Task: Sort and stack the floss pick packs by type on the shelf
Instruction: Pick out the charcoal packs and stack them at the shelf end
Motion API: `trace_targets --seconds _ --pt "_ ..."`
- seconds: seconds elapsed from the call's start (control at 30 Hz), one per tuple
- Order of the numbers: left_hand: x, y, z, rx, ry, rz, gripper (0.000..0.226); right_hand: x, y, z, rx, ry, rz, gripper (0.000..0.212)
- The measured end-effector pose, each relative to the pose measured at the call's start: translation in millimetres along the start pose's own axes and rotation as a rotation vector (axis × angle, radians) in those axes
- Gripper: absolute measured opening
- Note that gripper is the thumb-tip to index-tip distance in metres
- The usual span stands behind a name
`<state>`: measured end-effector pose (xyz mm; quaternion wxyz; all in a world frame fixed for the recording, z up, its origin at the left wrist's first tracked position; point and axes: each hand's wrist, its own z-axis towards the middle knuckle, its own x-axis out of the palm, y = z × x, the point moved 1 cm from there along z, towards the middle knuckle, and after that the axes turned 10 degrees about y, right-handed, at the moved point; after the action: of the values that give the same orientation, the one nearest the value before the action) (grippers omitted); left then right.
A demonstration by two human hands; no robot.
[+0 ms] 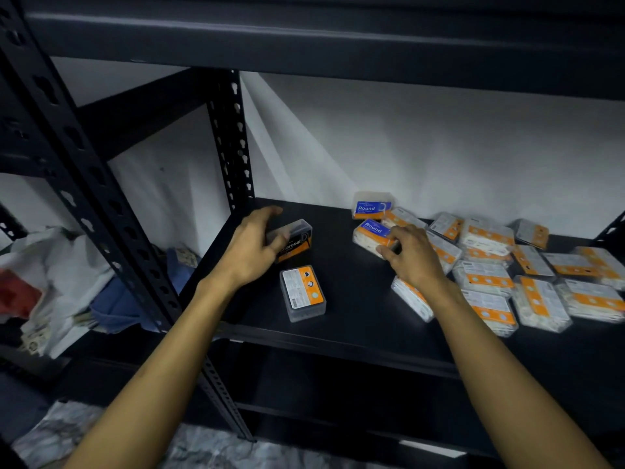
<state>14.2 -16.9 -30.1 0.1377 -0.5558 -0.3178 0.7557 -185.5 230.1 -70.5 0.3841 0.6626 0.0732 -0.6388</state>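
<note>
On the black shelf, my left hand grips a dark charcoal floss pack at the left. Just in front of it another dark pack lies face down, its orange-and-white label up. My right hand holds a white pack with a blue "Round" label near the middle. A second blue "Round" pack stands behind it by the wall. Several white packs with orange labels lie jumbled to the right.
A black upright post stands at the shelf's back left corner, and a front post slants at the left. The upper shelf hangs overhead. Cloth and bags fill the neighbouring bay at left.
</note>
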Motion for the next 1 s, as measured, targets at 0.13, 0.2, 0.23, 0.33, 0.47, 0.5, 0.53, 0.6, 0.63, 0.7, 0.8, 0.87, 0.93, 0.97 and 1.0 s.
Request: trace_targets --seconds 0.13,0.2,0.23,0.33,0.47,0.5,0.53,0.6,0.63,0.7,0.8,0.87,0.93,0.97,1.0 --pt "-1.2 -15.7 -18.5 0.079 -0.071 0.054 0.037 -3.2 2.0 -1.4 0.021 0.022 -0.096 0.037" --pt "4.9 -18.1 -31.0 0.078 -0.073 0.003 0.029 -4.1 16.4 -5.5 -0.007 -0.048 -0.218 0.043" --pt "10.5 -17.0 -37.9 0.059 -0.072 -0.056 0.027 -5.3 30.3 -10.5 -0.055 -0.087 -0.21 0.043" --pt "31.9 -9.7 -53.2 -0.022 0.018 -0.214 0.031 -1.3 82.2 -35.7 -0.218 0.06 0.073 0.042" --pt "49.9 -2.5 -54.5 -0.013 0.126 -0.258 0.036 25.9 111.7 -69.7 -0.309 0.388 0.204 0.049" --pt "51.2 -3.7 -52.6 -0.005 0.132 -0.278 0.034 29.7 108.8 -72.2 -0.313 0.395 0.243 0.049" --pt "52.6 -5.5 -49.9 -0.003 0.13 -0.293 0.033 31.3 104.8 -73.0 -0.32 0.378 0.266 0.047" --pt "57.0 -11.1 -43.7 -0.015 0.107 -0.291 0.031 30.6 96.4 -71.5 -0.332 0.326 0.235 0.04" --pt "60.3 -15.0 -40.5 -0.024 0.087 -0.279 0.031 29.3 92.8 -70.5 -0.34 0.301 0.207 0.035" --pt "68.8 -25.1 -33.7 -0.034 0.051 -0.242 0.029 26.3 86.3 -69.2 -0.339 0.273 0.165 0.029" --pt "77.8 -33.7 -21.6 -0.04 0.052 -0.229 0.028 19.7 80.4 -73.1 -0.286 0.29 0.153 0.042" --pt "74.7 -34.6 -14.4 -0.038 0.14 -0.255 0.023 17.6 77.5 -77.2 -0.261 0.298 0.137 0.059" --pt "68.6 -31.4 -9.3 -0.033 0.212 -0.296 0.019 19.5 75.6 -81.4 -0.257 0.275 0.118 0.067" --pt "64.0 -30.6 -9.2 -0.036 0.204 -0.3 0.019 21.2 74.7 -82.8 -0.26 0.258 0.12 0.067" --pt "58.8 -29.8 -9.4 -0.042 0.163 -0.285 0.018 22.8 73.8 -83.5 -0.262 0.244 0.126 0.066"
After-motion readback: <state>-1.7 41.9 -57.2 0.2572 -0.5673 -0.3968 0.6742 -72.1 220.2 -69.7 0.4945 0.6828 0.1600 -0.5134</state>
